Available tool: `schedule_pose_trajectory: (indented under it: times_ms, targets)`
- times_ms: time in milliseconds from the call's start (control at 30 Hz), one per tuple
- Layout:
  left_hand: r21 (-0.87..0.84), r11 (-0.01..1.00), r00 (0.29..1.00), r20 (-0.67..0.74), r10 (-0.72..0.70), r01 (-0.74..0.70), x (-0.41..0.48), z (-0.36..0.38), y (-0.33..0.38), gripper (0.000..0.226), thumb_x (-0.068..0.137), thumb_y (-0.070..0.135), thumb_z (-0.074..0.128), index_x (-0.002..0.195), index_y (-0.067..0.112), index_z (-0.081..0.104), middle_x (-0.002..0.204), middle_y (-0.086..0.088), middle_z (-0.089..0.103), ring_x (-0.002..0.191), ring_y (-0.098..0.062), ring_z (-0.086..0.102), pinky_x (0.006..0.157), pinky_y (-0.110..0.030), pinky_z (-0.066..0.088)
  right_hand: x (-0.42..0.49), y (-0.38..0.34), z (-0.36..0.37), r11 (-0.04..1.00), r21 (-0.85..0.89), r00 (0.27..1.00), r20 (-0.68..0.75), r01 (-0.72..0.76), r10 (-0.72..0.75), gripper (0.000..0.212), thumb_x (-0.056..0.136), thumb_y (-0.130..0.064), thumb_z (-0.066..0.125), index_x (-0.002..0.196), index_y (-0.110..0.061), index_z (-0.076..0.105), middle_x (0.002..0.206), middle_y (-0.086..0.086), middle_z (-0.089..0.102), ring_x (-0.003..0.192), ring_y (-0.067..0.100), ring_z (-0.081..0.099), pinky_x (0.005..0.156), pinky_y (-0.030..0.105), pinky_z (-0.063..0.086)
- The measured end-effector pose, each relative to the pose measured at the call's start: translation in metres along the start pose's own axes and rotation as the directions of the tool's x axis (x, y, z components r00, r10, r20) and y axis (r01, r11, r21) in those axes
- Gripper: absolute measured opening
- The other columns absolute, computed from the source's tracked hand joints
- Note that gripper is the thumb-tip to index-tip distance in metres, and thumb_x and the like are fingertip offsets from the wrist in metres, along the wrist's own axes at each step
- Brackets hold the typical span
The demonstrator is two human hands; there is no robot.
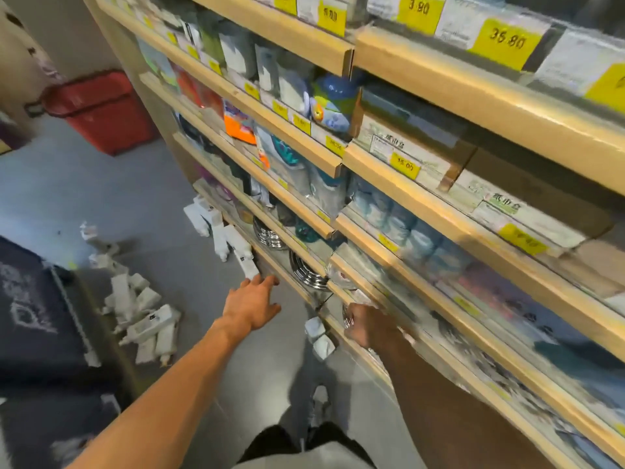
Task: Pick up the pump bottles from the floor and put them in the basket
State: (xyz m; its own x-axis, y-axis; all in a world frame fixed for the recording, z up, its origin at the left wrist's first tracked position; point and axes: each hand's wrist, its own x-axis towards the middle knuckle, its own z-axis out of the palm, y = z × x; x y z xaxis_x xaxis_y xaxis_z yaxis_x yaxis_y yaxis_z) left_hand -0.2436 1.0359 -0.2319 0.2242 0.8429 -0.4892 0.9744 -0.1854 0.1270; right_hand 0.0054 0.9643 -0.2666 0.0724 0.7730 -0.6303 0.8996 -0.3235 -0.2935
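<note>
White pump bottles (145, 319) lie scattered on the floor (111, 198) beside the shelf (304, 262), long axes at mixed angles; blur hides which way the pumps point. More bottles (220, 228) lean at the shelf foot. Left hand (252, 304) is spread, empty, fingertips just short of the nearest one. Right hand (367, 324) is curled at the shelf edge; contents cannot be told. Red basket (101, 110) stands far along the shelf.

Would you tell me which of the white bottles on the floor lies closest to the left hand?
The white bottle by the shelf base, just beyond the left hand; its fingertips almost reach it, and the others lie farther off.
</note>
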Motion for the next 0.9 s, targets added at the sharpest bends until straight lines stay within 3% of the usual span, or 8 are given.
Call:
schedule_pose_trajectory:
  times_ms: [133,333,400,500,600,700,800,900]
  targets:
    - [-0.015,0.999,0.994,0.097,-0.044,0.046,0.03,0.014,-0.013,0.061,0.093,0.046,0.057,0.148,0.031,0.035,0.15,-0.005,0.043,0.135,-0.033,0.042,0.108,-0.052,0.038,0.032,-0.013,0.013,1.0,-0.014,0.995,0.097,-0.003,0.005,0.041,0.092,-0.024,0.066,0.132,-0.021,0.06,0.128,0.008,0.068,0.119,0.03,0.064,0.097,0.033,0.052]
    - [-0.068,0.996,0.991,0.123,-0.046,0.055,0.087,0.047,-0.03,0.059,0.094,0.045,0.055,0.147,0.028,0.037,0.145,-0.007,0.046,0.132,-0.032,0.044,0.109,-0.048,0.037,0.096,-0.017,0.049,0.993,0.09,0.982,0.18,-0.08,0.063,0.04,0.086,-0.038,0.07,0.123,-0.026,0.063,0.118,0.006,0.071,0.107,0.03,0.067,0.089,0.035,0.054]
    - [-0.126,0.989,0.989,0.131,-0.063,0.08,0.115,0.082,-0.037,0.054,0.095,0.043,0.055,0.145,0.027,0.039,0.143,-0.006,0.047,0.131,-0.031,0.044,0.107,-0.045,0.036,0.124,-0.013,0.066,0.985,0.132,0.981,0.173,-0.114,0.09,0.042,0.081,-0.044,0.064,0.117,-0.021,0.065,0.114,0.008,0.071,0.104,0.029,0.066,0.084,0.03,0.05]
    - [-0.162,0.975,0.965,0.239,-0.11,0.151,0.151,0.158,-0.045,0.055,0.092,0.042,0.057,0.142,0.027,0.041,0.142,-0.005,0.047,0.131,-0.03,0.043,0.106,-0.043,0.035,0.152,0.0,0.1,0.986,0.103,0.958,0.27,-0.132,0.1,0.031,0.1,-0.033,0.058,0.124,-0.014,0.063,0.114,0.009,0.066,0.106,0.024,0.063,0.079,0.021,0.036]
    - [-0.149,0.976,0.948,0.299,-0.106,0.156,0.181,0.226,-0.047,0.057,0.089,0.042,0.058,0.142,0.027,0.043,0.14,-0.004,0.047,0.129,-0.03,0.045,0.104,-0.044,0.037,0.188,0.026,0.154,0.952,0.168,0.934,0.297,-0.255,0.198,0.031,0.092,-0.041,0.068,0.118,-0.026,0.061,0.105,0.0,0.064,0.103,0.023,0.067,0.083,0.028,0.049]
    - [-0.151,0.979,0.95,0.299,-0.088,0.138,0.213,0.282,-0.051,0.059,0.088,0.042,0.058,0.144,0.028,0.042,0.139,-0.004,0.049,0.126,-0.029,0.047,0.102,-0.043,0.038,0.226,0.051,0.211,0.933,0.162,0.909,0.328,-0.322,0.256,0.023,0.088,-0.037,0.071,0.106,-0.035,0.057,0.103,-0.001,0.069,0.103,0.023,0.068,0.085,0.029,0.05]
    - [-0.163,0.973,0.945,0.309,-0.11,0.166,0.249,0.332,-0.061,0.058,0.088,0.044,0.058,0.142,0.027,0.043,0.139,-0.006,0.049,0.125,-0.029,0.047,0.101,-0.044,0.038,0.262,0.061,0.252,0.898,0.219,0.902,0.304,-0.381,0.308,0.017,0.091,-0.03,0.071,0.104,-0.033,0.06,0.088,-0.004,0.067,0.096,0.025,0.069,0.087,0.033,0.053]
    - [-0.238,0.948,0.935,0.334,-0.122,0.209,0.282,0.37,-0.069,0.054,0.091,0.044,0.058,0.141,0.027,0.046,0.139,-0.005,0.05,0.128,-0.03,0.046,0.103,-0.044,0.038,0.297,0.078,0.298,0.849,0.313,0.897,0.267,-0.426,0.352,0.018,0.093,-0.033,0.069,0.109,-0.025,0.068,0.099,-0.001,0.07,0.099,0.025,0.067,0.092,0.036,0.052]
